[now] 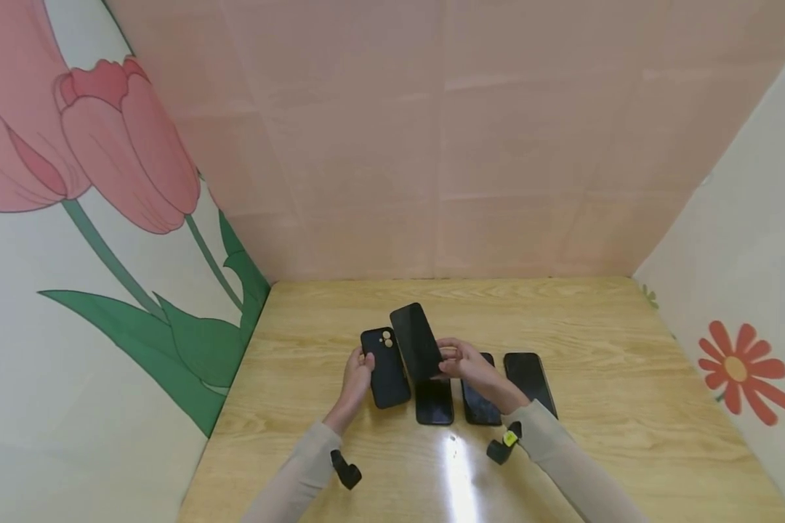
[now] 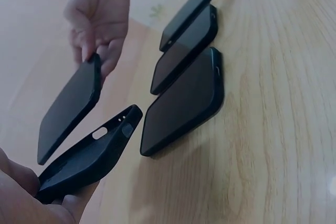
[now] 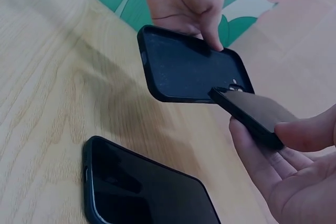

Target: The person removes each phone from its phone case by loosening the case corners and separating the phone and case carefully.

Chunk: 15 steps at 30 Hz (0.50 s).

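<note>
My left hand (image 1: 355,379) grips a dark phone case (image 1: 387,374) by its left edge, thumb over the rim. Its hollow inner side (image 3: 189,66), with a camera cutout at one end, faces up in the right wrist view. Pinched at one edge between thumb and fingers, a black phone (image 1: 416,340) is held by my right hand (image 1: 476,372), screen up and tilted. Both are raised above the table. In the head view, the phone's lower left edge overlaps the case's right side; the left wrist view shows a gap between the phone (image 2: 71,108) and the case (image 2: 84,174).
On the wooden table (image 1: 288,436), three dark phones lie in a row: a near one (image 1: 435,408), a middle one (image 1: 480,408) partly behind my right forearm, and a right one (image 1: 528,378). A pink wall (image 1: 432,181) stands behind, with flower-patterned side walls.
</note>
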Available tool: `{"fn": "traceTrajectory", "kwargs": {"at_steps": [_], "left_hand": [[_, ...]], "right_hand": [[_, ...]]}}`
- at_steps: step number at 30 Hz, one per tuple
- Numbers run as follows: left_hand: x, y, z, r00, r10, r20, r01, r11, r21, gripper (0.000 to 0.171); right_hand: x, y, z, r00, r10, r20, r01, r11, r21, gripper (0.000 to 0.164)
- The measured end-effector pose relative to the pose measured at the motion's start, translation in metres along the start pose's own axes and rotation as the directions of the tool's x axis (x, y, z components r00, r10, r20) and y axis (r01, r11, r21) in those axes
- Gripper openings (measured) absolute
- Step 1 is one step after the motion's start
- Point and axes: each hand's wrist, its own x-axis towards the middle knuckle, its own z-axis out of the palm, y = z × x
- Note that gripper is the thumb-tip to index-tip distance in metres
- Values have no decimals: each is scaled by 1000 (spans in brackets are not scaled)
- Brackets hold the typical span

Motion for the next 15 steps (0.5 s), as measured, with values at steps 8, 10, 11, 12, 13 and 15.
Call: {"fn": "traceTrajectory", "kwargs": {"at_steps": [8, 10, 11, 12, 13, 15], "left_hand": [[1, -11, -6, 1000, 8, -14, -8, 1000, -2, 42], [0, -12, -8, 1000, 9, -16, -9, 1000, -2, 41], [0, -13, -8, 1000, 11, -17, -11, 1000, -1, 40], [-1, -13, -9, 1000, 13, -20, -13, 1000, 5, 40], [-1, -14, -9, 1000, 17, -22, -16, 1000, 13, 41], [-2, -15, -11, 1000, 12, -28, -11, 1000, 21, 41]], "right_hand": [[13, 2, 7, 999, 12, -38, -7, 992, 128, 51], [17, 4, 8, 998, 16, -60, -7, 989, 149, 52], [19, 4, 9, 998, 17, -68, -6, 988, 155, 52], [21, 4, 10, 996, 29, -82, -16, 986, 164, 52], [24, 5, 10, 995, 35, -90, -20, 985, 171, 52], [29, 6, 10, 993, 46, -110, -26, 984, 179, 52]]}}
